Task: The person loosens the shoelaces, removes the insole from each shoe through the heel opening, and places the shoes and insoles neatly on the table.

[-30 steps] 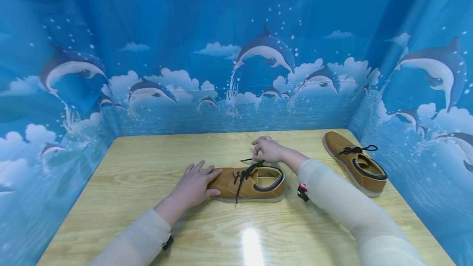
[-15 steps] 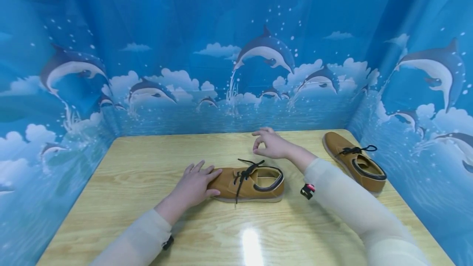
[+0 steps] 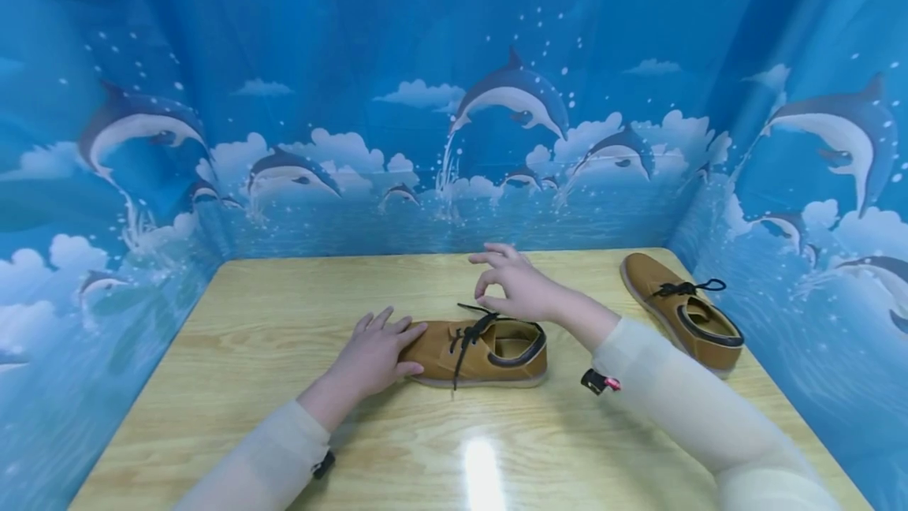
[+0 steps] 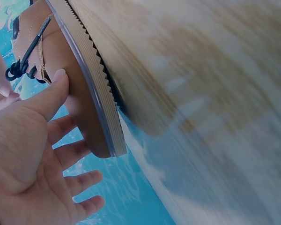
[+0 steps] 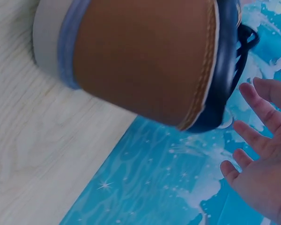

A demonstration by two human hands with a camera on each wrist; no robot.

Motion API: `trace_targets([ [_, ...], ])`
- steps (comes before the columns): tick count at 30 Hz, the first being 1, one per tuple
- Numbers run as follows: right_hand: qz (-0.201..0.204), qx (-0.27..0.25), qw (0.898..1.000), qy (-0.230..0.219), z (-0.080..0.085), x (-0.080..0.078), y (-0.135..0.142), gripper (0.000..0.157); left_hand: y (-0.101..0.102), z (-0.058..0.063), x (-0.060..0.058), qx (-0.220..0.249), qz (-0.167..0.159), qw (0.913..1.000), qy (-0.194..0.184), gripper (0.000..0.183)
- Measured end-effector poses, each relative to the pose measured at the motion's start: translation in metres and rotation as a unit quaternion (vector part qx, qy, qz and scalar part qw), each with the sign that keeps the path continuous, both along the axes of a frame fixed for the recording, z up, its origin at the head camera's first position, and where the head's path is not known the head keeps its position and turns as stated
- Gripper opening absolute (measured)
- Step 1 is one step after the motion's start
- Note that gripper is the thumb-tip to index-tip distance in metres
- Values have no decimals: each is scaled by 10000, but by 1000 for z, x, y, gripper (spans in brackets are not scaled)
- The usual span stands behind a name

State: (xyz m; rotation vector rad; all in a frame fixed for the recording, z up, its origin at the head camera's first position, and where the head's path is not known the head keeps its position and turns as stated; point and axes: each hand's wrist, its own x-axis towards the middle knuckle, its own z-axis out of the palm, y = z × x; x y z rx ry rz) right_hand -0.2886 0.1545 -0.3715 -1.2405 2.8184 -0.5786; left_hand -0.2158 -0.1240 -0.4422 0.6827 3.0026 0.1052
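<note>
A brown lace-up shoe (image 3: pixel 454 353) lies on the wooden table, toe to the left, its dark lace (image 3: pixel 468 337) loosely crossed at the front with ends trailing to both sides. My left hand (image 3: pixel 372 357) holds the toe, thumb on the near side and fingers across the far side; the left wrist view shows the thumb (image 4: pixel 54 93) against the upper. My right hand (image 3: pixel 521 286) hovers just above the shoe's far side, thumb and index finger bent toward each other, the other fingers loose. In the right wrist view the fingertips (image 5: pixel 248 91) sit near the lace, apparently holding nothing.
A second brown shoe (image 3: pixel 681 314), with a tied black lace, stands at the table's right edge. A blue dolphin-print curtain (image 3: pixel 355 203) encloses the back and sides of the table (image 3: pixel 284 322).
My right hand has risen off the lace at the shoe's far side, then shifted slightly left and back down over the shoe. The left hand and both shoes stay put.
</note>
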Motion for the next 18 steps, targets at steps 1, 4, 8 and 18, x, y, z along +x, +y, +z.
trace_targets([
  [1, 46, -13, 10000, 44, 0, 2, -1, 9, 0, 0, 0, 0, 4, 10000, 4, 73],
  [4, 155, -17, 9998, 141, 0, 8, -3, 7, 0, 1, 0, -8, 7, 10000, -15, 72],
  [8, 289, 1, 9993, 239, 0, 15, -7, 5, 1, 1, 0, -31, 23, 10000, -52, 72],
  [18, 662, 85, 9971, 354, -4, 30, -11, 3, 1, 2, 0, -8, 3, 10000, -21, 72],
])
